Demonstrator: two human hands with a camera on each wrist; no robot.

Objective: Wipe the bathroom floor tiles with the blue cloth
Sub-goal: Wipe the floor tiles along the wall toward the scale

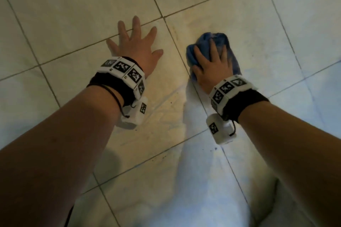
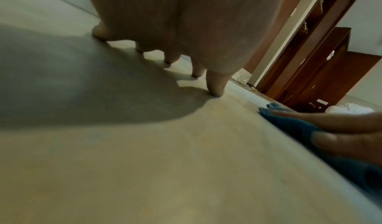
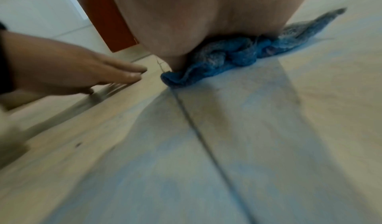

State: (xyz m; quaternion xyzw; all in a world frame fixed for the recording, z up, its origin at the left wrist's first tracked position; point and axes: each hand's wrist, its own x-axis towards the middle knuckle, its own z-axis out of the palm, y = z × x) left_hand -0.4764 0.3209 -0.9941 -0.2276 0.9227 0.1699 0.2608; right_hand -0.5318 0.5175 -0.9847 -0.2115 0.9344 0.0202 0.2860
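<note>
The blue cloth (image 1: 218, 37) lies bunched on the beige floor tiles (image 1: 239, 5), just right of a grout line. My right hand (image 1: 212, 57) presses down on it with its fingers laid straight over the fabric. In the right wrist view the crumpled cloth (image 3: 227, 56) shows under my palm (image 3: 186, 23). My left hand (image 1: 135, 42) rests flat on the bare tile to the left, fingers spread, holding nothing. The left wrist view shows its fingertips (image 2: 215, 90) on the floor, with the cloth (image 2: 293, 123) and right hand (image 2: 341, 124) at the right edge.
Damp bluish streaks mark the tile (image 3: 206, 129) behind the cloth. A brown wooden door frame (image 2: 310, 47) stands beyond the hands, with a white bundle (image 2: 351, 109) on the floor near it. Small dark specks (image 1: 215, 148) dot the tile near my right wrist.
</note>
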